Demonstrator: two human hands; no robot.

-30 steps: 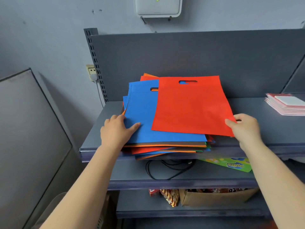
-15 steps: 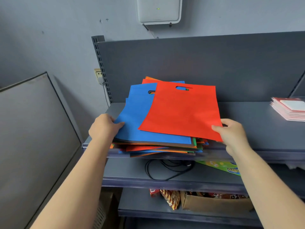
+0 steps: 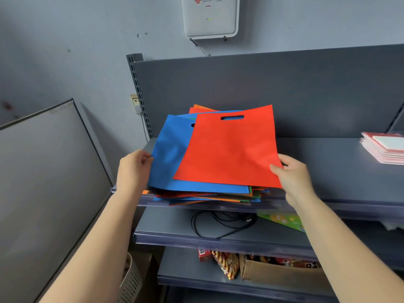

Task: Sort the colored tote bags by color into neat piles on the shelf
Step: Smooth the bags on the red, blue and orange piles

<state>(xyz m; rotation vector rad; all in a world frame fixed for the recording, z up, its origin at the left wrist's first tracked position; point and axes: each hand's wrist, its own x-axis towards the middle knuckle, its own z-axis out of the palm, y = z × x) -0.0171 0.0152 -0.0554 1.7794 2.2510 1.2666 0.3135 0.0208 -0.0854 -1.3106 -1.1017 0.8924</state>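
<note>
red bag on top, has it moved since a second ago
Yes. The red bag, pinched by the right hand, has swung leftward over the pile, its near corner now farther from the pink stack on the shelf.

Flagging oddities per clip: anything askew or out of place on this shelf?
Yes: the mixed-colour stack of flat fabric tote bags is fanned out unevenly, its edges jutting past the grey metal shelf. The top red tote bag lies rotated.

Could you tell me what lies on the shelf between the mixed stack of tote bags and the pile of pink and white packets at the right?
Only bare shelf shows between the stack and the packets in the head view.
</note>
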